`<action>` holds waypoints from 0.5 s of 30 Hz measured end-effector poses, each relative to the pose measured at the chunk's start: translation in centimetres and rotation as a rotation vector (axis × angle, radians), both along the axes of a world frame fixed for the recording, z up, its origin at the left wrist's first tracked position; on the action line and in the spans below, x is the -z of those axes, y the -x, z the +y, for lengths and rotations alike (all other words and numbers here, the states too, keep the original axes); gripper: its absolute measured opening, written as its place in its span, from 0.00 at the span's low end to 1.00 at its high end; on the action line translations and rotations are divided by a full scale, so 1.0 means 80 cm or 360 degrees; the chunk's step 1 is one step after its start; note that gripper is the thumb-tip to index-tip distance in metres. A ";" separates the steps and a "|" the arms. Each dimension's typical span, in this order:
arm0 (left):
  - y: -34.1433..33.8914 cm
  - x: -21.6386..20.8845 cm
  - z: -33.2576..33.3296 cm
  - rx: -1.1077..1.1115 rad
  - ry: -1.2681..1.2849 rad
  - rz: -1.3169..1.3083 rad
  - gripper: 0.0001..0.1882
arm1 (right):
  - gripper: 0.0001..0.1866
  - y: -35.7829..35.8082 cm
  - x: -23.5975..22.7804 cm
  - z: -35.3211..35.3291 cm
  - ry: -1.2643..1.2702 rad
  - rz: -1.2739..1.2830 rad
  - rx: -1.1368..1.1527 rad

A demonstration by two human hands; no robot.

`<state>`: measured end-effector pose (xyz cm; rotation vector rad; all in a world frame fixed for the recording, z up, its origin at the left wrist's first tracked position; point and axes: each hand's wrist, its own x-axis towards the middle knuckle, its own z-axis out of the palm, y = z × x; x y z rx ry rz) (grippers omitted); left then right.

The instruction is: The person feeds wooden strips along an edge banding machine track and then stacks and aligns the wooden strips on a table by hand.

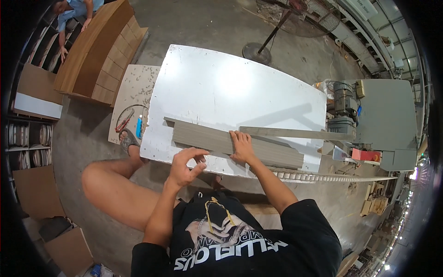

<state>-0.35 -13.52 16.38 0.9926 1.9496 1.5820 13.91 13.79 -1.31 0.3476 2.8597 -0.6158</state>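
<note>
A bundle of long grey-brown strips [203,137] lies side by side on the white tabletop [221,83], near its front edge. My right hand [242,147] spans the bundle, fingers over the far side and thumb at the near edge. Close to the bundle's left part, my left hand [185,167] hovers by the table's front edge, its fingers bent and thumb apart, with nothing visible in it. Behind the bundle, a separate grey strip [300,133] runs rightward past the table's edge. One strip at the bundle's far side sticks out to the left.
A lower board [131,87] on the left carries red-handled pliers [123,122] and a blue tool [139,125]. Machinery with a motor [342,99] stands at right. A pedestal fan [256,53] is beyond the table. Another person [76,11] works by a wooden cabinet [92,51].
</note>
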 end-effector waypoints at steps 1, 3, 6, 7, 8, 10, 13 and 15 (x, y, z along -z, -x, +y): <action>0.004 -0.001 0.001 -0.0013 -0.0024 -0.0033 0.20 | 0.63 0.000 -0.002 0.000 0.0007 0.0019 0.0009; 0.002 0.006 -0.004 -0.0051 -0.0011 -0.0049 0.20 | 0.63 -0.003 -0.007 0.001 0.0026 0.0000 0.0017; -0.009 0.032 -0.014 -0.0074 0.0005 -0.0072 0.20 | 0.63 -0.003 -0.009 0.005 0.0033 -0.0012 0.0027; -0.018 0.041 -0.019 -0.0081 0.0034 -0.0145 0.20 | 0.62 -0.004 -0.008 0.004 0.0029 -0.0021 0.0019; -0.025 0.044 -0.022 -0.0092 0.0065 -0.0218 0.20 | 0.62 -0.004 -0.009 0.003 0.0034 -0.0011 0.0046; -0.041 0.047 -0.011 0.0025 0.0133 -0.0275 0.20 | 0.62 -0.004 -0.009 0.003 0.0054 0.0000 0.0013; -0.030 0.034 0.006 0.0182 0.0220 -0.0055 0.20 | 0.63 -0.005 -0.006 0.002 0.0029 0.0061 -0.0005; -0.018 0.014 0.013 0.0107 0.0131 0.0167 0.20 | 0.63 -0.007 -0.004 0.005 0.0013 0.0066 -0.0001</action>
